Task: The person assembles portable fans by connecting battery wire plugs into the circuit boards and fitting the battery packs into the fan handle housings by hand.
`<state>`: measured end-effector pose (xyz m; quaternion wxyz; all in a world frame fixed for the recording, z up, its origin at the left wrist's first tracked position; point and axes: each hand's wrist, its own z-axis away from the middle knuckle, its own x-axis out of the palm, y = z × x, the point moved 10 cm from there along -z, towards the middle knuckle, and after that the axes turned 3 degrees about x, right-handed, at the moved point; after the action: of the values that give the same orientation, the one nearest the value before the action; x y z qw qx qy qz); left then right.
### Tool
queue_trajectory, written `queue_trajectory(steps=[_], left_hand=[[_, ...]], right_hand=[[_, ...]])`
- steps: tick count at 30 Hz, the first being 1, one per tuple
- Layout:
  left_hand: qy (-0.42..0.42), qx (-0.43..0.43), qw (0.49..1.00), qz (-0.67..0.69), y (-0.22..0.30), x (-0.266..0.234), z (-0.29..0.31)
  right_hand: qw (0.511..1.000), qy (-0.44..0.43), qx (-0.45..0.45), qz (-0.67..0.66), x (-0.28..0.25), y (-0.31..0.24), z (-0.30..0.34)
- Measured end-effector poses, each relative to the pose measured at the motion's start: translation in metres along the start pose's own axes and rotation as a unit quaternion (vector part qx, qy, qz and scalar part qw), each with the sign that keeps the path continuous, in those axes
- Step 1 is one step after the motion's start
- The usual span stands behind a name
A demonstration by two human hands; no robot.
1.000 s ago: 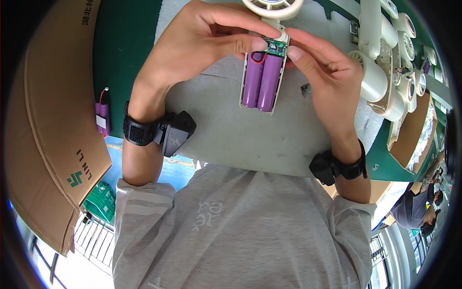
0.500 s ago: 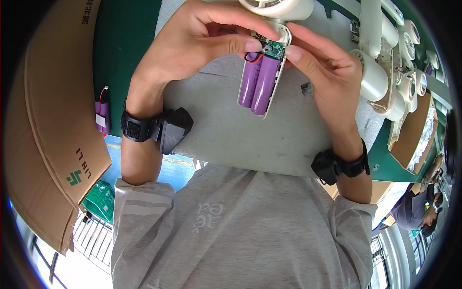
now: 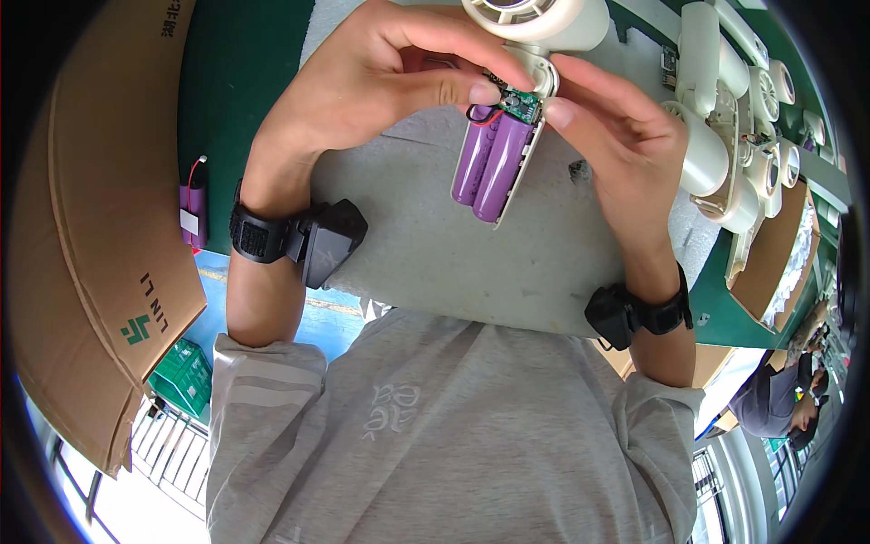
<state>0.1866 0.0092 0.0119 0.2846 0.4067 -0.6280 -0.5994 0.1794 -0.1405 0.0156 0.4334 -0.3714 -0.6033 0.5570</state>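
A cream-white handheld fan casing (image 3: 564,25), its handle opened lengthwise, lies at the top middle with the round head away from me. Two purple battery cells (image 3: 500,168) sit side by side in the handle. Across their upper end lies a small green circuit board (image 3: 521,106), with short red and black wires beside it. My left hand (image 3: 358,91) is closed, thumb and forefinger pinching the board's left end. My right hand (image 3: 625,136) grips the handle's right edge beside the board, its fingertips partly hidden behind the casing.
Under the casing is a grey padded mat (image 3: 435,245) on a green table. Several white fan parts (image 3: 707,150) are piled at right, near an open carton (image 3: 766,263). A wired purple battery pack (image 3: 193,213) lies at left, beside a big cardboard box (image 3: 100,208). Someone sits far right.
The casing, with its cells and board, has shifted slightly to the right and down and tilted a little. Both hands keep their hold.
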Motion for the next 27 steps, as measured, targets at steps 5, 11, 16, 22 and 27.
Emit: queue_trajectory(steps=[5,11,16,22,27], left_hand=[[-0.012,0.010,1.000,-0.008,0.003,0.001,0.000],[-0.015,0.007,1.000,0.002,0.003,0.001,-0.002],[-0.112,0.392,0.913,0.002,0.047,0.015,-0.004],[-0.103,0.400,0.911,0.013,0.047,0.014,-0.005],[-0.103,0.394,0.913,0.019,0.047,0.015,-0.004]], right_hand=[[1.000,-0.006,-0.007,0.002,0.001,-0.003,0.001],[0.998,-0.017,-0.025,0.054,0.001,-0.009,0.000],[0.998,-0.023,-0.029,0.043,0.004,-0.011,-0.001],[0.999,-0.019,0.001,0.040,0.002,-0.008,-0.001],[0.999,-0.022,0.014,0.020,0.003,-0.005,-0.001]])
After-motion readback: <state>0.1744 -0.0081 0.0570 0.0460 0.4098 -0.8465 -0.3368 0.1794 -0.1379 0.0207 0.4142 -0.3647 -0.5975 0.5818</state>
